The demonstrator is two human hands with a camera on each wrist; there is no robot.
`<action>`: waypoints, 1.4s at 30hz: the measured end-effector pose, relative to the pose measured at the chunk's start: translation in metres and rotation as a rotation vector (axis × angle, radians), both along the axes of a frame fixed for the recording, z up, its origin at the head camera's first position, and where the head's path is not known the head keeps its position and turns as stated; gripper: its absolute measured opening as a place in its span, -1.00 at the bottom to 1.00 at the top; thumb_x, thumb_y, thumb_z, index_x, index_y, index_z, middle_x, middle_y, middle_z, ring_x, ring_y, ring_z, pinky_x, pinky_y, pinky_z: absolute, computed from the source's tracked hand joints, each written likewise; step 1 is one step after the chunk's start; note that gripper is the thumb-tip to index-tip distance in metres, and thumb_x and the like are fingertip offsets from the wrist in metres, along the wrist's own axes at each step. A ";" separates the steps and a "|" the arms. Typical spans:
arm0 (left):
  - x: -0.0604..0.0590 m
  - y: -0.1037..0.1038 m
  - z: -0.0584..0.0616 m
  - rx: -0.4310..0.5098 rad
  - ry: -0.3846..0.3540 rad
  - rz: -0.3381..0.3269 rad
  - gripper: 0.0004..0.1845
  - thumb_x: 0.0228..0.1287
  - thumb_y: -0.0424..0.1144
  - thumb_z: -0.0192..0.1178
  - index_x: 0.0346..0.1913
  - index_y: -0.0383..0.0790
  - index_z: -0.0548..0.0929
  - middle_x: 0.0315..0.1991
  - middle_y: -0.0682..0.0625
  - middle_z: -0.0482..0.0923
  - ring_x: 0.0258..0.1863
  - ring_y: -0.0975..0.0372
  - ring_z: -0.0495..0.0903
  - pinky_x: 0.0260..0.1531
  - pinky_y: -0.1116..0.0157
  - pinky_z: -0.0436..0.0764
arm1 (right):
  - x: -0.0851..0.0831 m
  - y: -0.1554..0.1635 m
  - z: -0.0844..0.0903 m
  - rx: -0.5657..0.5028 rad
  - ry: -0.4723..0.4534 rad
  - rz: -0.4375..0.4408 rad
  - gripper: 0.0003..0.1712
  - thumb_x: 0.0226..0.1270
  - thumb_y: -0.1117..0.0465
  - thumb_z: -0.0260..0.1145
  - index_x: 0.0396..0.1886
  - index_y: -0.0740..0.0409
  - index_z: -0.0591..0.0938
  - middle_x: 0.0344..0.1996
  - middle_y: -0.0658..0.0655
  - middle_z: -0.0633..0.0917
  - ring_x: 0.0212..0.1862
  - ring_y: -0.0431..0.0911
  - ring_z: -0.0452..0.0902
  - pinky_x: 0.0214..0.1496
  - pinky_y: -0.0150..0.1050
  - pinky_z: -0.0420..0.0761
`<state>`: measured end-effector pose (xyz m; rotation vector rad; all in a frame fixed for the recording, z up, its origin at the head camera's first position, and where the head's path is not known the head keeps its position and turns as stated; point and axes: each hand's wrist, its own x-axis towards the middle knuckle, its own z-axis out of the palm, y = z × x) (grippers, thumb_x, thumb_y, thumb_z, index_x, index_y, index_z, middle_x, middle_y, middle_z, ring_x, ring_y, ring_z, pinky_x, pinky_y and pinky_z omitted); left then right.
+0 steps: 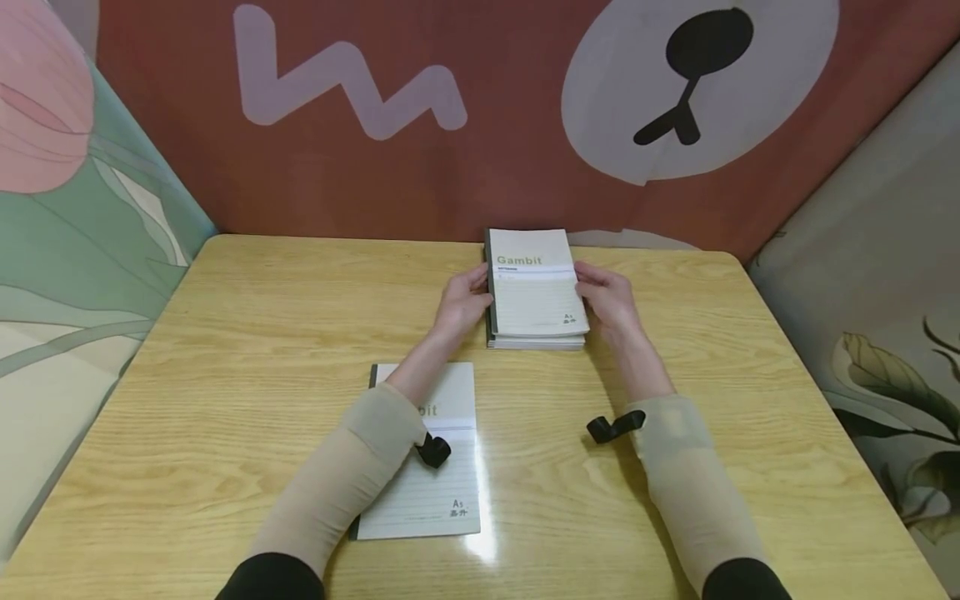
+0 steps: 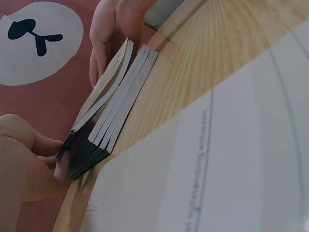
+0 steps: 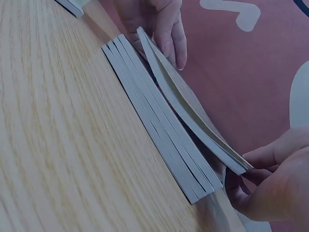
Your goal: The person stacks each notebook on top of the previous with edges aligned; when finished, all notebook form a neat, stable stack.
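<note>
So: top notebook (image 1: pixel 536 296) up off the stack (image 3: pixel 159 118), both your hands on it

Its long axis runs away from you, roughly parallel to the stack; dark spine to your left, print upright to you. You're pinching the spine edge with your left hand (image 1: pixel 462 302) and the opposite long edge with your right hand (image 1: pixel 609 302). It's directly over the stack, gap showing, near edge sagging between your hands. Thin rectangular paper slab, smooth pale cover with ruled lines. Stack: several more, roughly aligned, flat on the wood-grain table (image 1: pixel 262 350). Cover reads "Gambit" toward the far end, "A5" at the near right corner; the rest is too small to read. Loose notebook (image 1: pixel 435 492), same design, nearer you and left of the stack, "bit" showing past your left sleeve (image 1: pixel 345 475).
</note>
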<state>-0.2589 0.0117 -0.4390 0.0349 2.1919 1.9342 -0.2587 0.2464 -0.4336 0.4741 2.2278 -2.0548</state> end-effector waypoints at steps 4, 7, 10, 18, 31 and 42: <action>0.001 0.000 -0.001 -0.056 -0.008 0.008 -0.34 0.46 -0.54 0.03 0.58 -0.26 0.23 0.60 -0.09 0.25 0.62 0.13 0.21 0.61 0.21 0.23 | 0.001 -0.001 -0.001 0.037 0.002 0.019 -0.41 0.54 0.42 0.08 0.53 0.20 0.38 0.52 0.19 0.43 0.50 -0.06 0.37 0.54 -0.19 0.43; 0.002 0.000 -0.001 -0.080 -0.006 0.003 -0.34 0.47 -0.53 0.02 0.59 -0.26 0.22 0.61 -0.09 0.23 0.62 0.12 0.20 0.62 0.21 0.21 | 0.001 -0.003 -0.002 0.054 0.000 0.023 -0.41 0.53 0.43 0.07 0.52 0.22 0.38 0.51 0.22 0.43 0.52 -0.05 0.34 0.59 -0.20 0.37; 0.004 -0.001 -0.002 -0.094 0.003 -0.005 -0.35 0.48 -0.53 0.01 0.59 -0.28 0.22 0.61 -0.10 0.21 0.62 0.12 0.19 0.62 0.21 0.20 | 0.001 -0.005 -0.002 0.068 0.006 0.024 -0.41 0.52 0.45 0.07 0.52 0.26 0.37 0.51 0.25 0.42 0.54 -0.04 0.33 0.61 -0.20 0.34; 0.004 -0.001 0.000 -0.118 0.004 -0.005 -0.36 0.50 -0.53 -0.01 0.59 -0.28 0.20 0.62 -0.09 0.18 0.63 0.13 0.16 0.63 0.21 0.17 | 0.001 -0.008 0.002 0.118 0.015 0.042 -0.39 0.49 0.47 0.06 0.52 0.32 0.33 0.54 0.25 0.36 0.58 -0.02 0.26 0.65 -0.19 0.27; 0.005 -0.001 -0.002 -0.175 0.015 0.004 -0.36 0.49 -0.53 -0.01 0.58 -0.26 0.22 0.61 -0.08 0.21 0.62 0.12 0.18 0.64 0.21 0.15 | 0.003 -0.010 0.005 0.164 0.019 0.046 -0.37 0.44 0.44 0.12 0.50 0.37 0.36 0.52 0.28 0.39 0.55 0.00 0.30 0.62 -0.16 0.33; 0.006 -0.002 -0.002 -0.204 0.026 0.001 -0.37 0.49 -0.53 0.01 0.57 -0.26 0.24 0.61 -0.09 0.21 0.62 0.10 0.19 0.63 0.19 0.19 | 0.006 -0.009 0.008 0.150 0.016 0.072 -0.36 0.45 0.45 0.10 0.51 0.40 0.32 0.51 0.33 0.39 0.54 0.02 0.32 0.61 -0.13 0.36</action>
